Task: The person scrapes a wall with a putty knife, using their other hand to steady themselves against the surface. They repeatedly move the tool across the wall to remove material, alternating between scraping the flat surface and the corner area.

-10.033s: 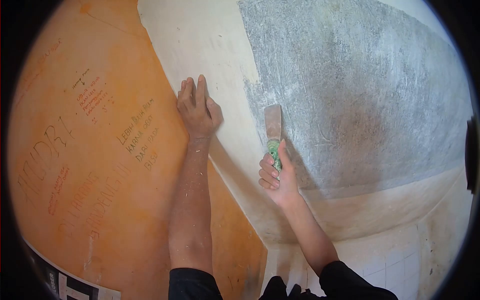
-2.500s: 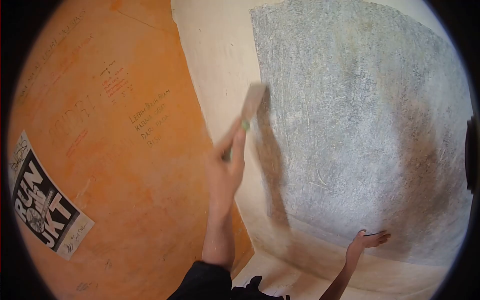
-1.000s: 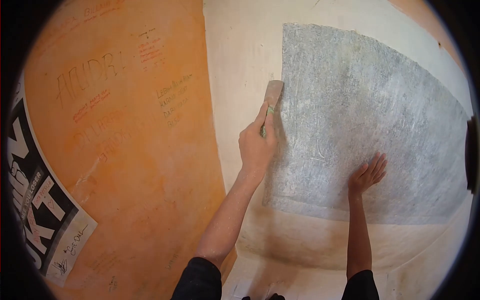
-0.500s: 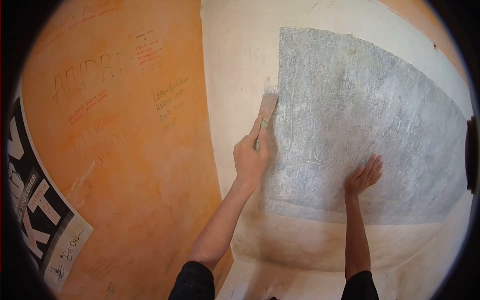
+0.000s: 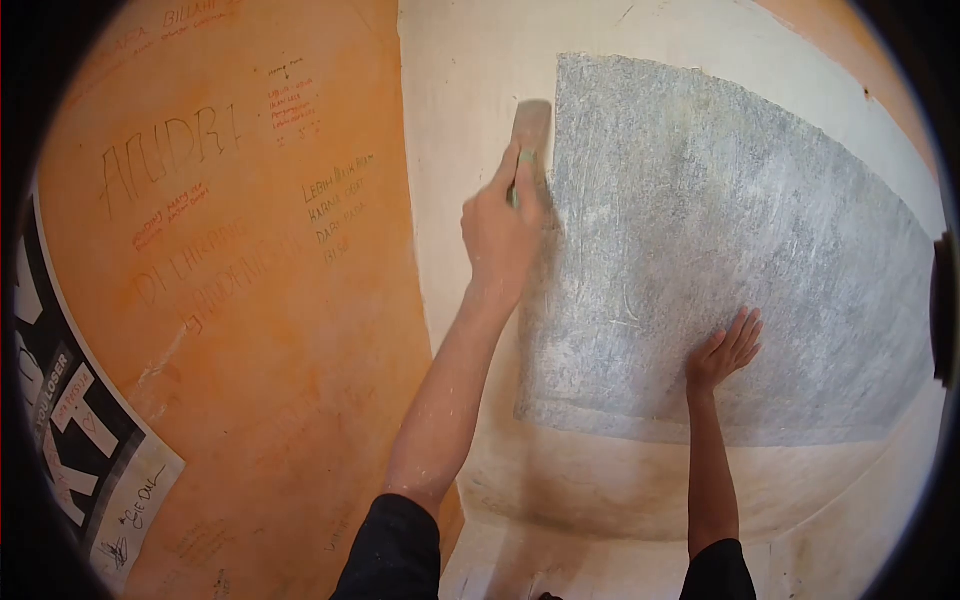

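My left hand (image 5: 503,225) is wrapped round the green handle of a scraper (image 5: 533,125). The scraper's flat, wide blade points up and lies over the cream wall (image 5: 470,80), just left of the straight edge of a rough grey patch (image 5: 680,200). Lower down on that grey patch, my right hand (image 5: 727,350) rests with its palm to the wall and its fingers stretched out, holding nothing.
An orange wall (image 5: 250,350) with handwriting fills the left side. A black and white poster (image 5: 95,420) hangs at the far left. A dark object (image 5: 942,310) stands at the right edge. Below the grey patch runs a cream ledge (image 5: 620,490).
My left hand has moved up with the scraper, whose blade is now higher along the left edge of the grey patch. My right hand has stayed nearly in place.
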Tool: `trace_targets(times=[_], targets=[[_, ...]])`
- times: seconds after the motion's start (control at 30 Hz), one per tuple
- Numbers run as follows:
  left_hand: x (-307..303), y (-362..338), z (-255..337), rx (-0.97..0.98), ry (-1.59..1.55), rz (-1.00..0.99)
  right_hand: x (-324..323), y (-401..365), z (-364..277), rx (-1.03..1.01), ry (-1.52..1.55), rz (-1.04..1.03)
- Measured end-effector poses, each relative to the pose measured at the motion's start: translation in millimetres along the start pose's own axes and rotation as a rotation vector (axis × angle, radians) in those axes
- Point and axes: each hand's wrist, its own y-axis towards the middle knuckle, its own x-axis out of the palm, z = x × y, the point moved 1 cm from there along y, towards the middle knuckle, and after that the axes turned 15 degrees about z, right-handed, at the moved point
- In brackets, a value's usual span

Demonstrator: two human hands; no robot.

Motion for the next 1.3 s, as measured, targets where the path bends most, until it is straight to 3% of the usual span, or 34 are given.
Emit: trace_targets(times=[0.1,0.17,0.27,0.33,0.47,0.63,0.8,0.97,1.1,1.2,1.3], targets=[[-0.1,1.0,3.5,0.022,0.04,0.007,-0.4,-0.5,0.1,0.007,-0.003,-0.005],[-20.5,-35.1,-14.8,-0.028,0.09,-0.112,-2.5,-0.4,0.2,0.01,-0.003,-0.016],[-37.3,-104.0,-60.0,0.007,0.09,-0.119,-3.9,1.0,-1.2,0.012,0.0,-0.013],[-43.7,-124.1,-63.7,-0.111,0.059,-0.156,-2.1,1.8,-1.6,0.004,0.011,-0.009],[-30.3,-103.9,-62.1,-0.05,0.01,-0.085,-0.4,-0.1,0.0,-0.001,0.01,0.007],[-28.4,-49.7,-23.1,-0.043,0.109,-0.168,-1.4,0.0,-2.6,-0.001,0.008,0.004],[-31.2,-93.0,-49.8,-0.007,0.029,-0.079,-2.2,1.2,-3.1,0.012,0.016,0.01],[-22.9,-60.3,-18.9,-0.123,0.088,-0.113,-2.0,2.0,-2.8,0.007,0.022,0.013],[-20.0,-83.6,-35.7,-0.115,0.046,-0.075,0.1,-1.2,-0.2,0.004,0.012,0.021],[-15.6,-78.5,-40.7,0.029,-0.037,0.005,-1.0,0.1,-1.5,0.006,0.016,0.021],[-19.6,-48.5,-8.5,-0.122,0.06,-0.112,-0.4,-0.5,-0.7,-0.002,0.015,0.022]])
